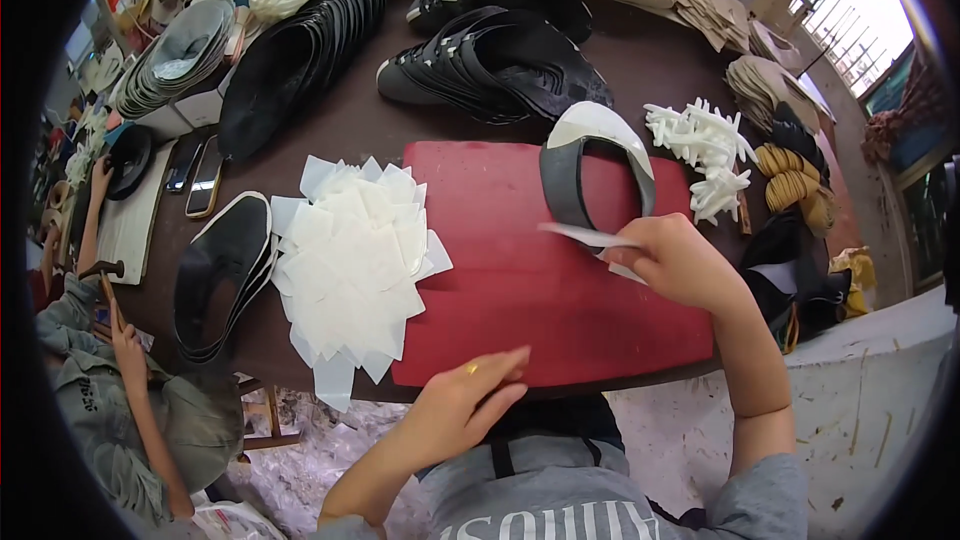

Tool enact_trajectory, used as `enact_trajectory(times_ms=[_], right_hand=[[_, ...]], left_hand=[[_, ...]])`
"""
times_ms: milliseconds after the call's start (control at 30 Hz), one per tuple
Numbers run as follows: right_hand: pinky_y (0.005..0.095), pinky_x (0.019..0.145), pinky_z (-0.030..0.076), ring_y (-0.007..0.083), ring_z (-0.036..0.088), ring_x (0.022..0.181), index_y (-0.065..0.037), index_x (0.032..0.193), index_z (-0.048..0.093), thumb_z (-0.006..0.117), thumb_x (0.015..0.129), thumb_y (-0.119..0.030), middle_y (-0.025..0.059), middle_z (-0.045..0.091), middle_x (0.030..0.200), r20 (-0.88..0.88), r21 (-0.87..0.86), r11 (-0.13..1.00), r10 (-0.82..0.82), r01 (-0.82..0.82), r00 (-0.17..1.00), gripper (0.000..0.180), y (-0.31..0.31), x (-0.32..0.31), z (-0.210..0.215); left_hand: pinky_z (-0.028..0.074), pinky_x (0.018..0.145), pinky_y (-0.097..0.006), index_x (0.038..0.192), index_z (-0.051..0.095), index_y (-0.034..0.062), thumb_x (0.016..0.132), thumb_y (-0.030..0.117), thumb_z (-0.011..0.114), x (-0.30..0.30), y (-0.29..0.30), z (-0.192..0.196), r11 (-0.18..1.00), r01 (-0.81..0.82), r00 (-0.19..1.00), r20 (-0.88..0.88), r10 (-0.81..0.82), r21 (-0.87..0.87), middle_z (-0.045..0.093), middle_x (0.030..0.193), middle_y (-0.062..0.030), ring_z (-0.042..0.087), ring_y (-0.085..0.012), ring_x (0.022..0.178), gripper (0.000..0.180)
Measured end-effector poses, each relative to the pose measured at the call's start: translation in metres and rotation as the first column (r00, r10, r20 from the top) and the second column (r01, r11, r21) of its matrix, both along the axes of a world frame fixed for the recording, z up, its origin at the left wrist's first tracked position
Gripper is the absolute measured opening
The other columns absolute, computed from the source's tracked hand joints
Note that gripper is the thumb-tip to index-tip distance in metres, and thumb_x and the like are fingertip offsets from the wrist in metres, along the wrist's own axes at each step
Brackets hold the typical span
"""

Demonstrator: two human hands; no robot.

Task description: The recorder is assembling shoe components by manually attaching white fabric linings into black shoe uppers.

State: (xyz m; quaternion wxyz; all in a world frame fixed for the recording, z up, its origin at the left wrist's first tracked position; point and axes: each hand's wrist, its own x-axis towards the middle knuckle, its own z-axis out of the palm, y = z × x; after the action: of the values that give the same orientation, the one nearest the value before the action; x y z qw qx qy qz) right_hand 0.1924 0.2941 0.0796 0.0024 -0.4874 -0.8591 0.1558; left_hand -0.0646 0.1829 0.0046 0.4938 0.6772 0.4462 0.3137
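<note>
My right hand (678,258) pinches a thin whitish piece (588,235) between thumb and fingers, above the right part of a red mat (500,270). Just behind it lies a ring-shaped shoe upper (567,180), grey on one side with a white toe part. Close to the mat's front edge is my left hand (470,395), its fingers stretched out together and a ring on one; nothing shows in it. Left of the mat spreads a heap of thin white pieces (350,250). Beyond that heap, black uppers with white edging (225,270) lie stacked.
Stacks of black uppers (300,70) stand at the back. White curled strips (700,150) are piled at the right, near tan and black bundles (795,175). Two phones (204,178) lie at the left. A co-worker there holds a hammer (107,280).
</note>
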Motion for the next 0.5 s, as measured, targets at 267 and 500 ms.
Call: enact_trajectory(times_ms=[267, 500], right_hand=[[0.0224, 0.064, 0.048, 0.0164, 0.063, 0.075, 0.004, 0.104, 0.065, 0.060, 0.089, -0.006, 0.0116, 0.068, 0.097, -0.907, -0.422, 0.901, -0.419, 0.100, -0.049, 0.019, -0.073, 0.000, 0.045], [0.0186, 0.063, 0.046, 0.0110, 0.060, 0.070, 0.004, 0.107, 0.062, 0.064, 0.085, 0.000, 0.0080, 0.069, 0.087, -0.968, -0.065, 0.956, -0.130, 0.285, 0.214, 0.022, -0.088, 0.046, 0.057]], left_hand=[[0.051, 0.090, -0.026, 0.130, 0.050, -0.0002, 0.083, -0.002, 0.068, 0.088, 0.065, 0.057, 0.993, -0.036, 0.626, 0.772, 0.113, -0.116, 0.062, 0.123, -0.0135, 0.063, -0.0167, 0.104, 0.051], [0.051, 0.088, -0.023, 0.116, 0.061, 0.0009, 0.083, -0.004, 0.069, 0.092, 0.071, 0.099, 0.995, 0.025, 0.757, 0.652, 0.045, -0.097, 0.070, 0.104, -0.0076, 0.065, -0.0122, 0.097, 0.034]])
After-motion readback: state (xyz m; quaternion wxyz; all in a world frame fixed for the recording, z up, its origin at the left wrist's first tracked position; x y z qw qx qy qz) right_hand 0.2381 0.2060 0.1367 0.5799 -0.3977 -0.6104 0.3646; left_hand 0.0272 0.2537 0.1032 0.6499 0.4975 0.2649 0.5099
